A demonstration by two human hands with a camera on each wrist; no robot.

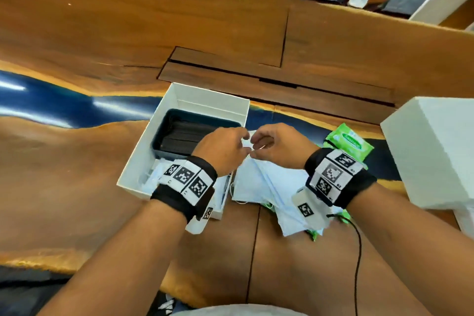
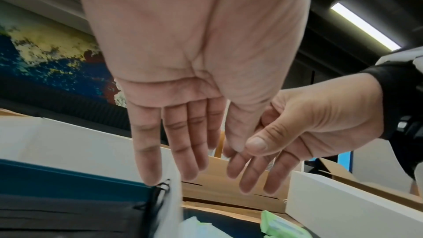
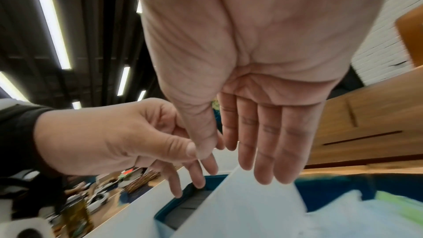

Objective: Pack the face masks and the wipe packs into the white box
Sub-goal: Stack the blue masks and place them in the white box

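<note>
The white box (image 1: 210, 100) stands open on the desk (image 1: 77, 174), a rectangular, matt container whose long axis runs from the person away toward the far edge. Its far part holds a dark teal tray (image 1: 177, 117) filled with a flat stack of pleated black face masks (image 1: 184, 137); its near part holds pale, thin masks (image 1: 154, 177), partly hidden by the left wrist. Just right of the box, a loose heap of light-blue face masks (image 1: 259, 182) lies on the desk, soft and creased, fanning toward the person. A green wipe pack (image 1: 348, 142) lies beyond the heap; further green packaging shows under the heap's near edge.

The left hand (image 1: 223, 149) and right hand (image 1: 279, 145) meet above the box's right wall. Both have fingers extended, thumb tips close together. Whether they pinch a mask's edge cannot be determined. A white lid (image 1: 436, 146) rests at the right.
</note>
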